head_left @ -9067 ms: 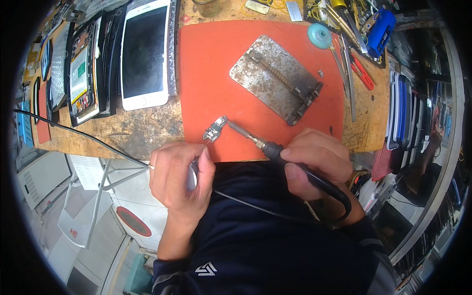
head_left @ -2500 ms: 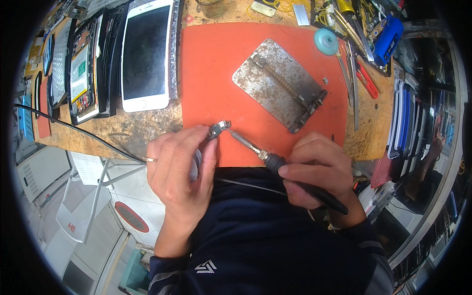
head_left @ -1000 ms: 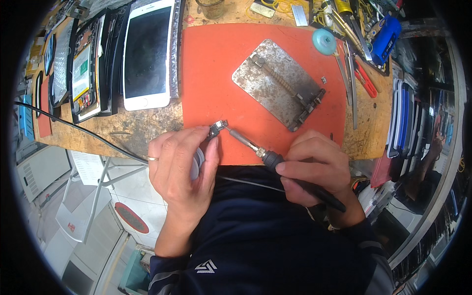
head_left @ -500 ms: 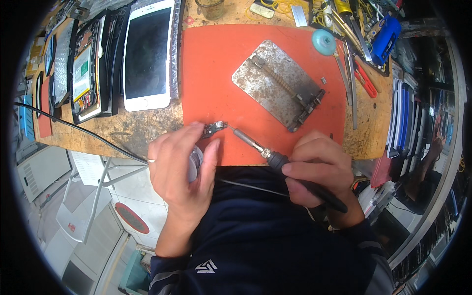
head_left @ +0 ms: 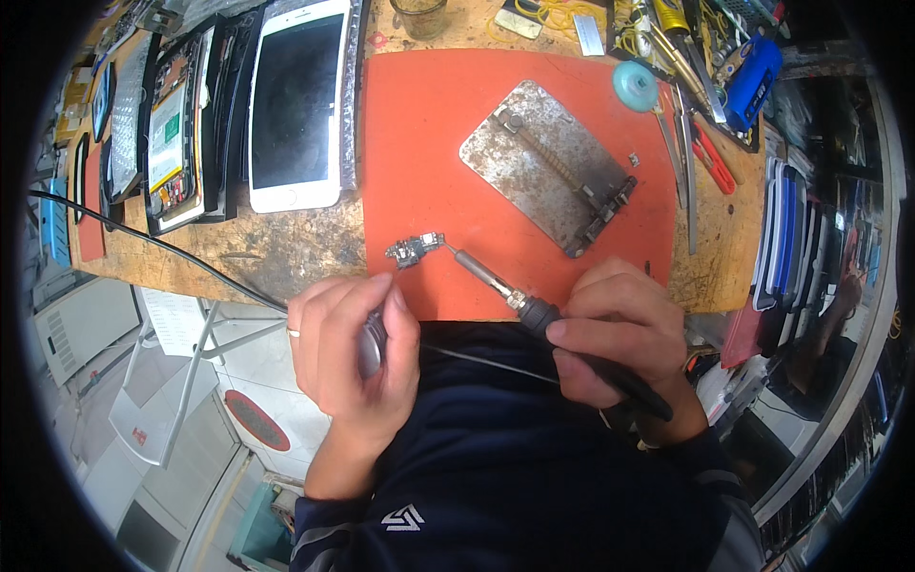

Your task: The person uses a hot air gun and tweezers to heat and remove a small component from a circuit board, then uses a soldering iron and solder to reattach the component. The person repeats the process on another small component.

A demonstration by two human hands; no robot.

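Note:
A soldering iron with a black handle is held in my right hand, fingers wrapped round the grip. Its bent tip points left and meets, or nearly meets, the right end of a small circuit board near the front of the orange mat. My left hand is closed round a grey spool, partly hidden by the fingers. The thumb and forefinger ends are just below the board, apart from it.
A rusty metal board holder lies on the mat. At left are a white phone screen and opened devices. Tweezers, a red-handled tool and a turquoise round container lie at right. A black cable crosses the left side.
My left fingertips have let go of the circuit board and drawn back toward me, with the spool still in the hand. The iron has stayed at the board's right end.

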